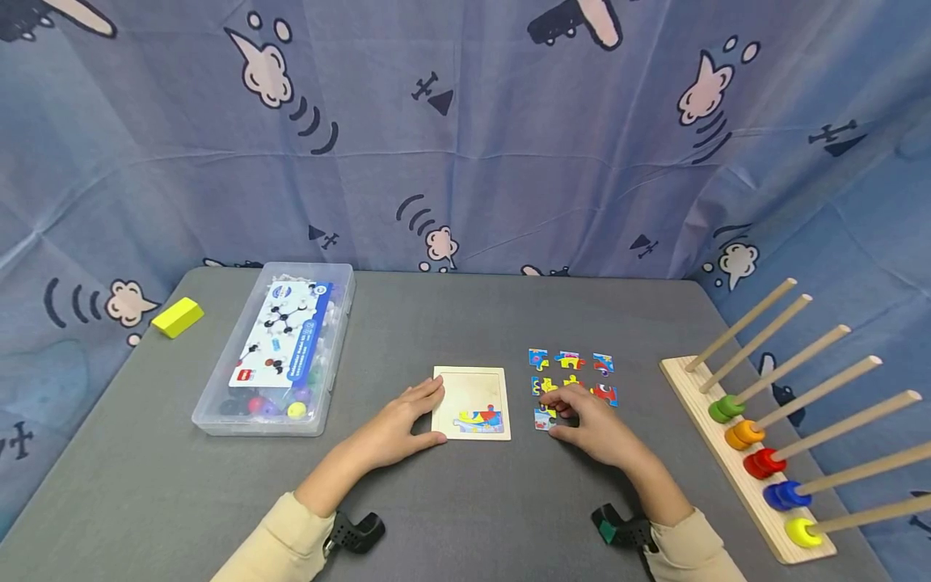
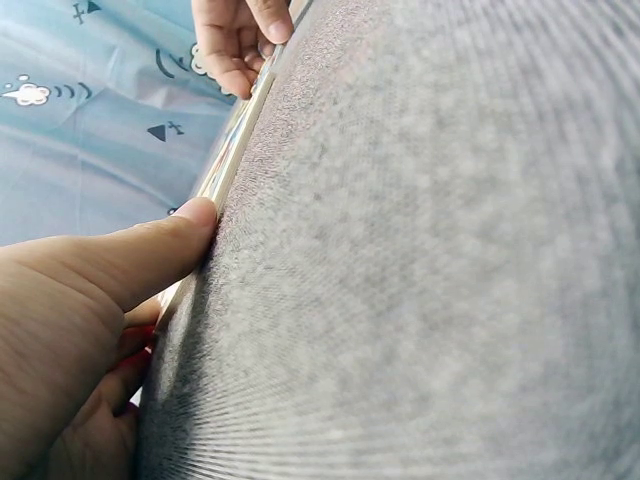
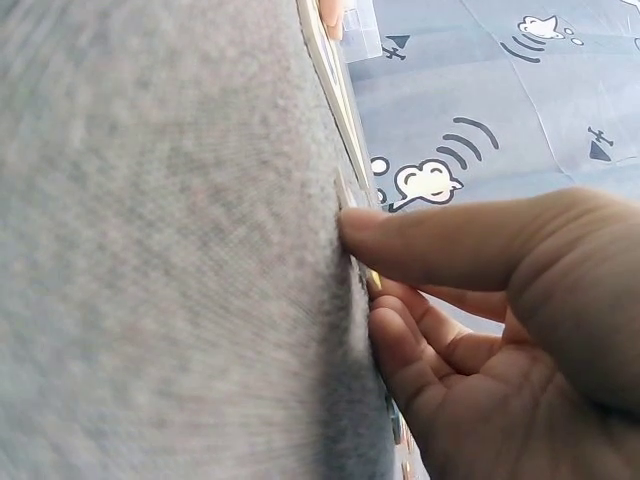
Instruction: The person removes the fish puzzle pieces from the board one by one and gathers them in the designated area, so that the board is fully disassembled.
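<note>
Evidently the filling is at an early point, judging by how things lie on the tabletop (image 1: 422,315). At the far left of the frame a yellow block (image 1: 178,317) rests near the tabletop's edge, and beside it lies a clear plastic box (image 1: 330,347) with its lid on; both look unconnected with the puzzle.

Left of the frame's middle, the left hand (image 1: 398,424) rests against the left side of the wooden tray (image 1: 454,388), its fingers spread and extended, the thumb apart from them by the lower left corner. The left wrist view shows that thumb touching the tray's edge. Just below the middle of the frame, the tray carries a small patch of puzzle pieces (image 1: 483,420) in its lower right part. That much is done; its upper part and left side show bare wood, so most of the filling seems left.

Right of the tray, loose pieces (image 1: 570,360) lie in rough rows, some partly covered by the right hand (image 1: 598,424). Its fingers are bent, with thumb and forefinger at a greyish piece (image 1: 544,419) in the lowest row; I cannot tell whether they pinch it. At the lower right of the frame stands a bead rack (image 1: 730,457), apparently playing no part.
</note>
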Demonstrator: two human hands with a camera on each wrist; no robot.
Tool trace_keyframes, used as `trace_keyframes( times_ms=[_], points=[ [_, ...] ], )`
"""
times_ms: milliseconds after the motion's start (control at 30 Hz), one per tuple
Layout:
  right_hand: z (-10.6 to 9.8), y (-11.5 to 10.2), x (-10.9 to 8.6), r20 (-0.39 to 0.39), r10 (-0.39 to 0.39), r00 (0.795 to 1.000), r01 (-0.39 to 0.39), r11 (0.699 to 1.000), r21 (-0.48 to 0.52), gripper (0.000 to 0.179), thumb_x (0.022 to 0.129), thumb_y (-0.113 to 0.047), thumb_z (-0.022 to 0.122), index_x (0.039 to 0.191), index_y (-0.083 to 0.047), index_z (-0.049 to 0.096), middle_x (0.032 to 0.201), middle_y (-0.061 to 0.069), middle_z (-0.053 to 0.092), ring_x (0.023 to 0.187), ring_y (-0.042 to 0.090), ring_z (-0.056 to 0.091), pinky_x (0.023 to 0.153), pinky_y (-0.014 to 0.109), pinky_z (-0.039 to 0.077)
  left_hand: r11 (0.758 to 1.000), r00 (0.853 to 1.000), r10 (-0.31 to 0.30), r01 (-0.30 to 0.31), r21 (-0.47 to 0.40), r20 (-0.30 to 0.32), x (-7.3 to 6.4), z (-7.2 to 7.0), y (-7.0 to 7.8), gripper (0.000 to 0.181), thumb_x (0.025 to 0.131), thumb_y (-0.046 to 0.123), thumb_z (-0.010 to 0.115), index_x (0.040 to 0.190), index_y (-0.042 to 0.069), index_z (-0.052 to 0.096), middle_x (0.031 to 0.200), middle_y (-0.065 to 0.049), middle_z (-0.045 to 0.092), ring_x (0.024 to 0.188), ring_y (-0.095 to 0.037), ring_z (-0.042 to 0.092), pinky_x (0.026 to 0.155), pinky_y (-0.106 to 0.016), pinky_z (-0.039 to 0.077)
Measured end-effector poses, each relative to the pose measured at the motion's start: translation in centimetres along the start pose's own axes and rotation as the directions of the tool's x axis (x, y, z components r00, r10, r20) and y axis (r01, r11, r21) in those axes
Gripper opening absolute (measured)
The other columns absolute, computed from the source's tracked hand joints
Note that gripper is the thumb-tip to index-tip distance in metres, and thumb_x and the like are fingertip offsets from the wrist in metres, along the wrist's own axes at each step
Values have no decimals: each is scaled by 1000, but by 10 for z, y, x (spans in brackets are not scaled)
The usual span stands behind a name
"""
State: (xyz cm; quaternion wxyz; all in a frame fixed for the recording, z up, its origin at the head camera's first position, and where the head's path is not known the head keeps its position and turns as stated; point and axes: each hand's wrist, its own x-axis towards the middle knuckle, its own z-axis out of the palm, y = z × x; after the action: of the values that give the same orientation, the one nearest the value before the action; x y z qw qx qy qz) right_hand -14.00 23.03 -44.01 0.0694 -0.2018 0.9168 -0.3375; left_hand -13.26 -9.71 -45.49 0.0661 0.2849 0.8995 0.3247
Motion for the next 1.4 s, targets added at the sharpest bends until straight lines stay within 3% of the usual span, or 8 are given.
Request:
trace_keyframes(
  times_ms=[267,500,767,1100,1400],
  points=[
    [0,-1,1,11,-7,1000,7,1000,-9,38,78,-4,74,114,-6,64,108,5,60,92,15,56,81,28,50,1000,1000,5,-5,-3,-5,0,-1,0,71,86,29,70,141,-4,40,153,-15,31,142,-31,28,115,-49,24],
    [-3,-3,0,20,12,1000,-13,998,63,43,79,-6,75,119,-2,61,111,8,61,96,19,57,84,28,50,1000,1000,3,-3,4,-6,0,0,-1,71,85,29,70,141,-4,40,152,-15,32,141,-31,28,115,-49,24],
    [-2,-9,-1,10,6,1000,-7,998,69,46,78,-9,76,121,-2,60,115,8,63,103,23,60,90,35,51,1000,1000,5,-5,3,3,0,1,-2,71,86,30,70,141,-4,40,153,-16,31,142,-31,28,115,-50,24],
    [3,-20,4,30,-74,997,70,990,119,47,80,-10,74,123,-1,58,119,10,63,108,25,61,94,36,50,1000,1000,0,0,-5,1,0,0,-1,71,86,29,70,141,-4,39,153,-15,31,142,-31,28,116,-49,23],
    [17,-38,20,81,-156,984,145,982,123,47,82,-13,74,124,-2,57,120,9,62,108,24,58,95,34,49,1000,1000,-3,3,-5,9,1,0,-1,71,86,30,70,142,-3,39,153,-14,30,142,-30,27,116,-49,22]
  ],
)
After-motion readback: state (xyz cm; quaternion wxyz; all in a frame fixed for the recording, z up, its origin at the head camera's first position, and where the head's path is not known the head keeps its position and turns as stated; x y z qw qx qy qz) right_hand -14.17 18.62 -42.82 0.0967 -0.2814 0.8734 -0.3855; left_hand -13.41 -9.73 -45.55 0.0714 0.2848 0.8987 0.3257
